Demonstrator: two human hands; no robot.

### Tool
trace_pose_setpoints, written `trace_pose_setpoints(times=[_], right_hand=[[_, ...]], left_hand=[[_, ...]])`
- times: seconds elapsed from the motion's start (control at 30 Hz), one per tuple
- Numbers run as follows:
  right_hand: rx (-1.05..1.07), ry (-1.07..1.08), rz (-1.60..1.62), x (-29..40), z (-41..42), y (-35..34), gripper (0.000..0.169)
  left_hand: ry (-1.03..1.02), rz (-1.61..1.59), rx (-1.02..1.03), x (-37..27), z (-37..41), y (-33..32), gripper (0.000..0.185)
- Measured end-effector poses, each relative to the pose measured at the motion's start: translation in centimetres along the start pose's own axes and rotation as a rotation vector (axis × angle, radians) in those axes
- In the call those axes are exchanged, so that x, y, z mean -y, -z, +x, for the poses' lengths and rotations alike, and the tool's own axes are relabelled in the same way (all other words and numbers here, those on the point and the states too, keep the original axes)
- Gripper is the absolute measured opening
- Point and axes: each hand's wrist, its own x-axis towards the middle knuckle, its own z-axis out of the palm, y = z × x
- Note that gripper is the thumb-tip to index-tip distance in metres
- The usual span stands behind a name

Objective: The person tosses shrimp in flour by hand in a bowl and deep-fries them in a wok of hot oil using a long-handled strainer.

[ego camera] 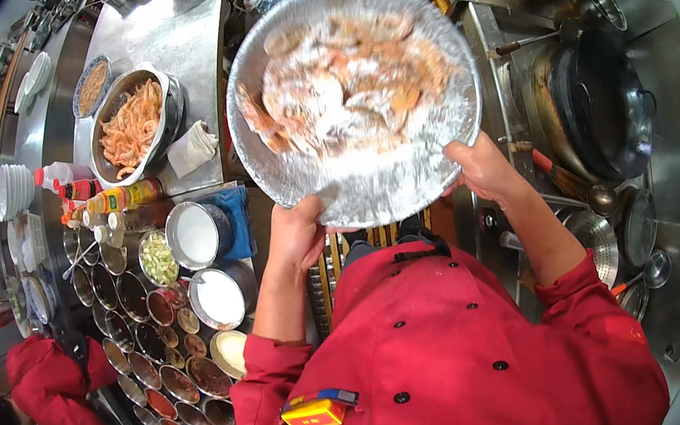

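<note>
Both my hands hold up a wide round metal basin (378,203) in front of my body. My left hand (298,232) grips its near rim on the left, and my right hand (478,165) clasps the rim on the right, thumbs on the inside. In the basin lie pale orange seafood pieces (347,88), probably cut crab, dusted with white powder. They look blurred. More powder coats the basin's inner wall. On the steel counter to the left, a white pot (99,164) is filled with orange shrimp (133,125).
Left, a folded cloth (193,147), sauce bottles (124,195), tubs of white powder (197,235) and many seasoning containers (150,339) crowd the counter. A person in red (57,384) stands beyond. Right, a large wok (609,103), a ladle (603,197) and a perforated strainer (593,246) occupy the stove.
</note>
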Motion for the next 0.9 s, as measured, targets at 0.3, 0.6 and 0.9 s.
trace_pose_setpoints(times=[0.3,0.6,0.9], right_hand=[[-0.085,-0.236,0.035,-5.4,0.1,1.1,0.039],[-0.262,0.053,0.089,-4.0,-3.0,1.4,0.042],[-0.273,0.048,0.108,-2.3,-5.8,2.5,0.037]], left_hand=[[0.298,0.017,-0.062,3.1,2.7,2.9,0.051],[0.129,0.100,0.107,3.6,4.0,0.5,0.045],[0.201,0.122,0.234,0.8,3.6,-3.1,0.046]])
